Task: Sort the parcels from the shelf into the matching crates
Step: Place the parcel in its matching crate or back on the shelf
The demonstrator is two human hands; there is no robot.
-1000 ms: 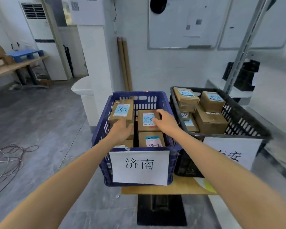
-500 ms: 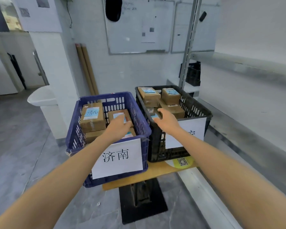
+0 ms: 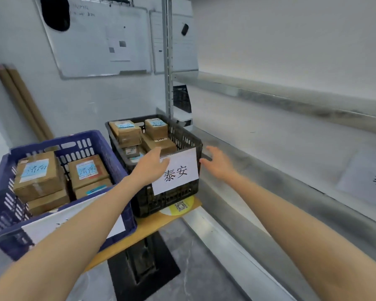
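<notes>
A blue crate [image 3: 109,146] at the left holds several brown parcels [image 3: 38,174] with blue labels. To its right a black crate [image 3: 183,137] with a white sign holds several more parcels [image 3: 156,128]. My left hand [image 3: 151,167] is empty with straight fingers, in front of the black crate's front rim. My right hand [image 3: 218,162] is also empty with fingers spread, just right of that crate, over the edge of the metal shelf [image 3: 269,166]. The part of the shelf in view shows no parcels.
Both crates stand on a small wooden table [image 3: 143,229] with a black pedestal base. An upper shelf board [image 3: 269,96] runs above the lower one, with a steel upright [image 3: 167,61]. A white paper sheet [image 3: 365,174] lies on the shelf at the right. Cardboard tubes [image 3: 24,105] lean on the wall.
Both hands left the parcels in the blue crate and swung right, empty, past the black crate toward the shelf. The view turned right with them.
</notes>
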